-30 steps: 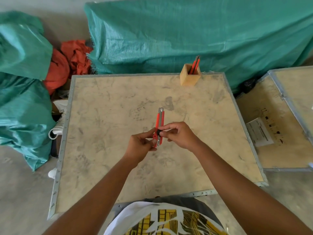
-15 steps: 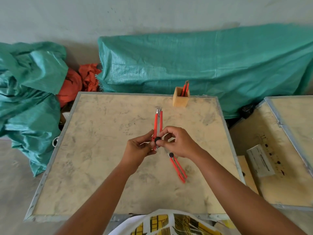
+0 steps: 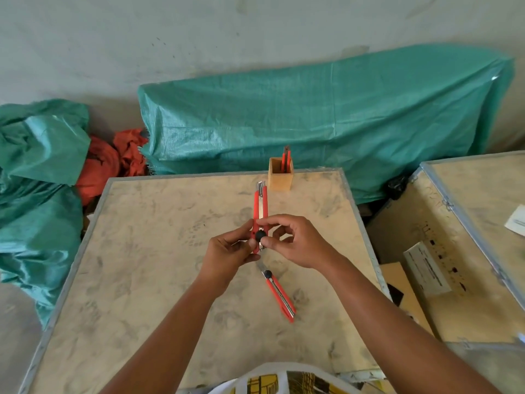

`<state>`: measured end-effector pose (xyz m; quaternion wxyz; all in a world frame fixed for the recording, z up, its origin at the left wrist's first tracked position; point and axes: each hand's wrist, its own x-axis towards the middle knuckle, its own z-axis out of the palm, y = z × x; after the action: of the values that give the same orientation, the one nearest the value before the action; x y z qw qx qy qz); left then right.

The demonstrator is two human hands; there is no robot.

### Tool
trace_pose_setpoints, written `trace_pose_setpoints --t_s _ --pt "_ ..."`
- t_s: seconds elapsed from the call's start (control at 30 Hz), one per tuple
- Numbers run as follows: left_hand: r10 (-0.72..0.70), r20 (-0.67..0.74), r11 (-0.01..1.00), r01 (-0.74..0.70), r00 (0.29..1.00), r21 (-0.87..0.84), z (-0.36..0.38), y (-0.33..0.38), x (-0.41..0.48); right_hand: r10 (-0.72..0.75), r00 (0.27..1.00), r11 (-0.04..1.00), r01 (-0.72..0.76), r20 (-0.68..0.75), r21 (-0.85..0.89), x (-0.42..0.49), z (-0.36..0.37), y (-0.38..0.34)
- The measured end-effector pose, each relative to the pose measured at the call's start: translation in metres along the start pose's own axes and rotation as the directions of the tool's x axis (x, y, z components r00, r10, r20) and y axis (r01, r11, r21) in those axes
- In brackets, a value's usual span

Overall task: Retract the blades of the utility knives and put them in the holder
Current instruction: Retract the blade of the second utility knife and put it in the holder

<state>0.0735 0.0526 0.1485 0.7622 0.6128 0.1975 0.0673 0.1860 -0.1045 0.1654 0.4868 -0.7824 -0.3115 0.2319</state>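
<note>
A red utility knife (image 3: 260,206) points away from me above the board, held by both hands at its near end. My left hand (image 3: 227,253) pinches it from the left; my right hand (image 3: 295,241) has thumb and fingers on its black knob. Only a short metal tip shows at its far end. A second red utility knife (image 3: 279,295) lies on the wooden board (image 3: 142,265) just below my right hand, its blade end hidden under my hands. The wooden holder (image 3: 280,177) stands at the board's far edge with a red knife (image 3: 286,159) upright inside.
Green tarpaulin-covered bulk (image 3: 312,120) lies behind the board and another green heap (image 3: 37,172) with orange cloth (image 3: 113,157) to the left. A second wooden crate (image 3: 460,245) with a paper label sits to the right, a narrow gap between.
The camera tilted up and back, so the board's near part and the second knife came into view. Both hands keep hold of the knife; my right fingers shifted on its knob.
</note>
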Motion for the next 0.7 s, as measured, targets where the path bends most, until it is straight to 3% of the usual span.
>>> trace_pose_setpoints --t_s 0.23,0.5,0.7 --pt "-0.013 0.043 0.999 0.012 0.999 0.031 0.011 0.003 0.028 0.024 0.991 1.000 -0.022 -0.134 0.014 0.012 -0.005 0.017" --pt "-0.039 0.053 0.989 0.031 0.998 0.144 0.018 -0.001 0.089 0.125 0.958 0.977 -0.075 -0.257 0.198 0.060 -0.035 0.037" --pt "0.002 0.086 0.962 -0.025 0.996 0.271 0.026 0.000 0.168 0.120 0.941 0.987 -0.078 -0.316 0.142 0.130 -0.071 0.057"
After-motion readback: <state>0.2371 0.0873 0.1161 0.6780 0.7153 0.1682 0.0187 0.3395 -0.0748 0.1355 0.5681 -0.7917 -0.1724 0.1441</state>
